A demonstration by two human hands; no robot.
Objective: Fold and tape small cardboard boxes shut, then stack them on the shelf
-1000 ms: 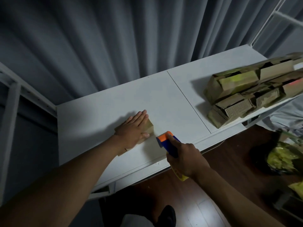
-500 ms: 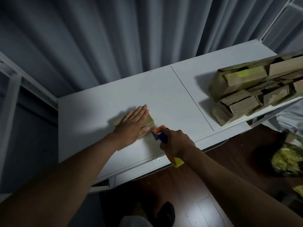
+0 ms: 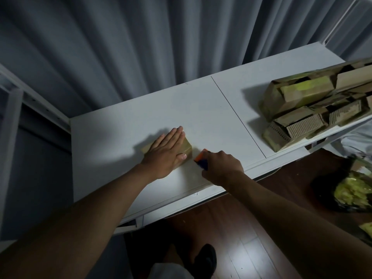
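Observation:
A small cardboard box (image 3: 186, 148) lies on the white shelf board (image 3: 124, 137), left of centre. My left hand (image 3: 166, 151) presses flat on top of it, fingers straight and thumb against its near side. My right hand (image 3: 220, 168) grips an orange and blue tape dispenser (image 3: 201, 160), whose orange tip sits just to the right of the box, close to its near right corner. Most of the dispenser is hidden under my fingers.
A pile of folded and flat cardboard boxes (image 3: 314, 105) lies at the right end of the shelf, reaching over its front edge. Grey curtains hang behind. White shelf uprights (image 3: 10, 121) stand at left. A dark bag with yellow stuff (image 3: 350, 190) lies on the wooden floor.
My right hand has carried the tape dispenser up from the shelf's front edge and leftward, to just beside the box. My left hand has stayed flat on the box.

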